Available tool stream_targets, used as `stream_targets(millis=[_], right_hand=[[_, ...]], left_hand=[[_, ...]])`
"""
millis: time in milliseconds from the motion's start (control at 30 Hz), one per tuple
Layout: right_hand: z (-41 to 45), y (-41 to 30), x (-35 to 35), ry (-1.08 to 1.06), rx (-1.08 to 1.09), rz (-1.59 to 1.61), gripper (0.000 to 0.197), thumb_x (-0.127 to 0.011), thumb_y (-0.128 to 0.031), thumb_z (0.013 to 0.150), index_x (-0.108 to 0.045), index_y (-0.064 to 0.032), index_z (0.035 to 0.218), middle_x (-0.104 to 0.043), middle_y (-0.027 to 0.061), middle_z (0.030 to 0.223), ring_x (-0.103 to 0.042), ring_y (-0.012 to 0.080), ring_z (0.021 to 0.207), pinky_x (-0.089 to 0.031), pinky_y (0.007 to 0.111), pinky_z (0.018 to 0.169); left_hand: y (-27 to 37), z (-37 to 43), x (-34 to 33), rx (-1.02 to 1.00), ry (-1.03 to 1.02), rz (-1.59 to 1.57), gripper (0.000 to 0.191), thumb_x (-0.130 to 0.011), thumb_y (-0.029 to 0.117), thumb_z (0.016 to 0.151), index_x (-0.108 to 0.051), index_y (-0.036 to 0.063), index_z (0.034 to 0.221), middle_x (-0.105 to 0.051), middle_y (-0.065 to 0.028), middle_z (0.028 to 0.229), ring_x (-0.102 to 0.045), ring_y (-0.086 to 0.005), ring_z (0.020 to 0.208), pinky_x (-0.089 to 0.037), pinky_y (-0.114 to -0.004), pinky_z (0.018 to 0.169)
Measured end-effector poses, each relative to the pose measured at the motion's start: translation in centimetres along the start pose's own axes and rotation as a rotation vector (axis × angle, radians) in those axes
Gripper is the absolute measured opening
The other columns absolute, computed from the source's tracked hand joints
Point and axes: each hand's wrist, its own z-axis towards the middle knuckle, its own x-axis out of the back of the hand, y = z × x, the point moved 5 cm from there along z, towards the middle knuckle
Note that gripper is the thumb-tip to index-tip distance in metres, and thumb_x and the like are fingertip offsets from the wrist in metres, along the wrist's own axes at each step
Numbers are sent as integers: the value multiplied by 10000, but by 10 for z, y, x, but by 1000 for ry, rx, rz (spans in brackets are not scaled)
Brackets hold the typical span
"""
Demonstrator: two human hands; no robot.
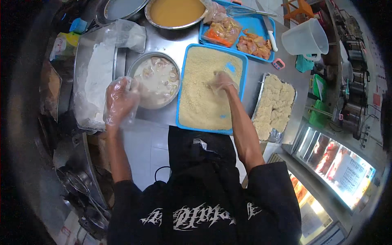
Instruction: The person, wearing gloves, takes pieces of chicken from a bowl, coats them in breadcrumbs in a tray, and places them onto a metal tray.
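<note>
My left hand (120, 99), in a transparent plastic glove, hovers between a metal pan of white flour (99, 73) and a round metal bowl (131, 72). Its fingers are partly hidden, and I see nothing held in them. Pieces of meat sit in the bowl's milky batter (150, 84). My right hand (223, 82), also gloved, is down in the pale breadcrumbs (202, 104) of a blue tray (181, 101); its fingertips are hidden. To the right, a foil-lined metal tray (277, 137) holds crumb-coated pieces (274, 104).
A second blue tray (245, 23) holds raw chicken pieces (254, 46), a bagged portion (223, 32), a whisk (245, 11) and a white-handled knife (272, 39). A bowl of tan liquid (176, 12), a plastic bag (131, 35), a timer (278, 64) and a plastic jug (303, 38) stand around.
</note>
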Motion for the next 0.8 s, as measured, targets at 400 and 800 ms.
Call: stream_targets(millis=[400, 800], right_hand=[[-80, -74, 33, 324, 264, -266, 475, -710, -271, 754, -641, -71, 1178, -676, 219, 909, -656, 379, 816, -527, 459, 748], [-121, -97, 105, 507, 413, -210, 347, -699, -174, 759, -692, -35, 1077, -685, 224, 899, -678, 359, 826, -534, 440, 721]], left_hand=[[11, -5, -4, 93, -135, -10, 364, -732, 203, 683, -668, -14, 968, -661, -218, 894, -650, -370, 841, -517, -432, 747], [-2, -3, -15, 9, -71, 77, 545, -787, 254, 666, -644, -8, 1122, -637, -239, 1054, -608, -383, 1011, -506, -446, 886]])
